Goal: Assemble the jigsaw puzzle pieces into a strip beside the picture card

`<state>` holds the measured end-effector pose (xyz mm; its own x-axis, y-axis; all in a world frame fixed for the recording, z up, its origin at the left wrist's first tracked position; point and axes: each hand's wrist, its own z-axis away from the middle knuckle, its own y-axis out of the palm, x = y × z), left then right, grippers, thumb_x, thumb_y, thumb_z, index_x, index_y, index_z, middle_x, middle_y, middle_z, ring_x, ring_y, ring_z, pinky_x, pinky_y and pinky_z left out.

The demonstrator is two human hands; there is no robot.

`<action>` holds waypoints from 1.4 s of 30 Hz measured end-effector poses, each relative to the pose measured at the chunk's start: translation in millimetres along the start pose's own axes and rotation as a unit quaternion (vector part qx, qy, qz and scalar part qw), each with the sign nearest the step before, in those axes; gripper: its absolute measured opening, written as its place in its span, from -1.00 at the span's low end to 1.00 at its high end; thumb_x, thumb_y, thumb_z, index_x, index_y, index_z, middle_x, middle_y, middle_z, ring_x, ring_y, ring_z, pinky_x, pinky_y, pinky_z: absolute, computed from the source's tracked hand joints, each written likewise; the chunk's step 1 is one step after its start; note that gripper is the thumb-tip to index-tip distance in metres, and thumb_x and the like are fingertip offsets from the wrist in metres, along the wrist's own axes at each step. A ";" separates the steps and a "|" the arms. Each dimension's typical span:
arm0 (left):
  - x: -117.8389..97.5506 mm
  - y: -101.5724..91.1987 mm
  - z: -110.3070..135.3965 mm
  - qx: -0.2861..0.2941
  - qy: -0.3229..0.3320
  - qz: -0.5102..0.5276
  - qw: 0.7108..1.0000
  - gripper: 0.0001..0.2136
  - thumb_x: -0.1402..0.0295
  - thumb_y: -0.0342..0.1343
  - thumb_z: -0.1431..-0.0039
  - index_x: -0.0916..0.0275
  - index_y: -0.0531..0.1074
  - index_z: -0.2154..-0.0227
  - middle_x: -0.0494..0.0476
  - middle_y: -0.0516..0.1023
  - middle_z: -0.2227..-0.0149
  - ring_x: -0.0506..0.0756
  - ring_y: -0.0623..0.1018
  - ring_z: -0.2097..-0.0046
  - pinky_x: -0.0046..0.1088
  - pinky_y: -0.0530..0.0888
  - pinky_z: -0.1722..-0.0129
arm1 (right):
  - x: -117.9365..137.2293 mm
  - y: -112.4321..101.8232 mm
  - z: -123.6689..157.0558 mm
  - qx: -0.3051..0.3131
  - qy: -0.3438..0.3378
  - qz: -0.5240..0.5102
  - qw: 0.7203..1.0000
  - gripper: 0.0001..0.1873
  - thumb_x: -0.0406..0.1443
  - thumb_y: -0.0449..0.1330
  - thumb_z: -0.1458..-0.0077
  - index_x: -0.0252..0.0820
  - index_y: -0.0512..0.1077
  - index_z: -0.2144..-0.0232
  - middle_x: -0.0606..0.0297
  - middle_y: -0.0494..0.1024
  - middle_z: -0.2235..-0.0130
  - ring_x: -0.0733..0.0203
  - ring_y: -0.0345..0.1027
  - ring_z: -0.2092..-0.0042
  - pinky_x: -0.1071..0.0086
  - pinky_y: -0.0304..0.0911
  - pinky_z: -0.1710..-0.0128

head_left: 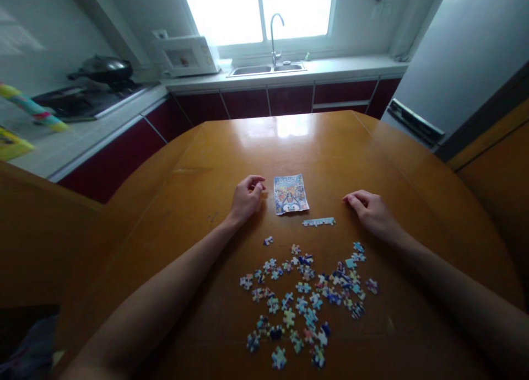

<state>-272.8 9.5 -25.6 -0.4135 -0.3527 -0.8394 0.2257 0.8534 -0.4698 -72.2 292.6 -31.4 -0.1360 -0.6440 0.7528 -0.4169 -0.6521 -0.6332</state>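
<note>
My left hand (247,197) rests on the table with its fingers curled in, just left of a small printed picture sheet (291,194). No object shows in it. To the right, my right hand (372,210) lies on the tabletop, thumb against its folded fingers, and nothing is visible between them. Between the hands, below the sheet, is a short strip of joined jigsaw pieces (318,221). A lone jigsaw piece (268,240) sits below my left hand. Nearer to me, several loose jigsaw pieces (301,303) are scattered, some overlapping.
The wooden table (231,154) reflects light from the window. Beyond it are a counter with a sink (252,70), a tap (273,38) and a white microwave (188,55). A pan (106,70) stands on the stove at left. A fridge (458,54) is at right.
</note>
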 end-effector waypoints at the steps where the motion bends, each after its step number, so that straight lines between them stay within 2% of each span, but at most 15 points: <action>1: 0.5 0.1 -0.1 0.000 -0.001 0.001 1.000 -0.77 0.32 0.03 -0.15 0.30 0.50 0.22 0.11 0.57 0.36 0.08 0.54 0.32 -0.42 0.46 0.28 | -0.2 -0.1 0.0 0.001 -0.001 0.001 1.000 -0.68 -0.15 0.07 -0.22 -0.20 0.55 0.34 0.12 0.62 0.24 0.03 0.47 0.17 0.21 0.30 0.13; 18: 0.4 1.2 4.2 -0.004 0.017 0.012 1.000 -0.80 0.37 0.04 -0.14 0.30 0.51 0.24 0.10 0.57 0.37 0.07 0.53 0.33 -0.43 0.46 0.29 | -4.0 -1.7 -1.1 0.011 -0.017 0.019 1.000 -0.68 -0.14 0.09 -0.20 -0.20 0.56 0.33 0.09 0.63 0.23 0.00 0.47 0.18 0.16 0.31 0.13; 30: -3.6 0.5 6.4 0.028 0.016 0.000 0.999 -0.78 0.34 0.02 -0.14 0.31 0.53 0.28 0.12 0.58 0.39 0.06 0.53 0.36 -0.44 0.45 0.30 | -9.1 -2.1 -2.1 0.019 -0.024 0.021 0.999 -0.68 -0.12 0.10 -0.18 -0.19 0.56 0.32 0.07 0.63 0.22 -0.04 0.47 0.16 0.14 0.30 0.13; 33: -9.7 -5.2 3.6 0.074 0.002 -0.014 0.997 -0.77 0.32 0.04 -0.13 0.31 0.55 0.28 0.14 0.60 0.37 0.06 0.53 0.36 -0.45 0.45 0.32 | -8.1 -2.3 -1.6 0.019 -0.022 0.019 0.999 -0.69 -0.13 0.11 -0.17 -0.20 0.57 0.33 0.07 0.63 0.23 -0.03 0.47 0.16 0.14 0.30 0.12; 35: -17.4 -13.4 1.7 0.129 -0.011 -0.029 0.991 -0.79 0.29 0.09 -0.10 0.29 0.57 0.32 0.14 0.61 0.38 0.06 0.54 0.38 -0.46 0.44 0.36 | -6.9 -2.7 -1.7 0.018 -0.018 0.015 1.000 -0.69 -0.15 0.11 -0.16 -0.22 0.57 0.32 0.06 0.63 0.22 -0.02 0.47 0.16 0.15 0.30 0.11; 39: -37.4 -37.6 0.5 0.268 -0.030 -0.067 0.960 -0.84 0.23 0.28 0.06 0.23 0.61 0.49 0.11 0.61 0.50 0.07 0.50 0.50 -0.48 0.35 0.51 | -4.4 -6.0 -5.3 0.030 -0.011 0.008 0.999 -0.69 -0.21 0.08 -0.16 -0.24 0.58 0.31 0.07 0.64 0.21 0.03 0.49 0.16 0.19 0.32 0.10; 42: -49.1 -52.3 1.6 0.335 -0.028 -0.093 0.937 -0.85 0.22 0.33 0.12 0.18 0.61 0.56 0.07 0.59 0.55 0.05 0.45 0.55 -0.48 0.30 0.56 | -1.7 -13.4 -7.2 0.052 -0.004 0.003 0.999 -0.70 -0.23 0.10 -0.13 -0.26 0.58 0.25 0.11 0.65 0.24 0.09 0.49 0.25 0.24 0.35 0.19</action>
<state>-262.9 -18.4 39.8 -0.4587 -0.5070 -0.7297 0.6645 0.3495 -0.6605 -72.8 305.4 -22.8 -0.1299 -0.6509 0.7480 -0.3204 -0.6863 -0.6529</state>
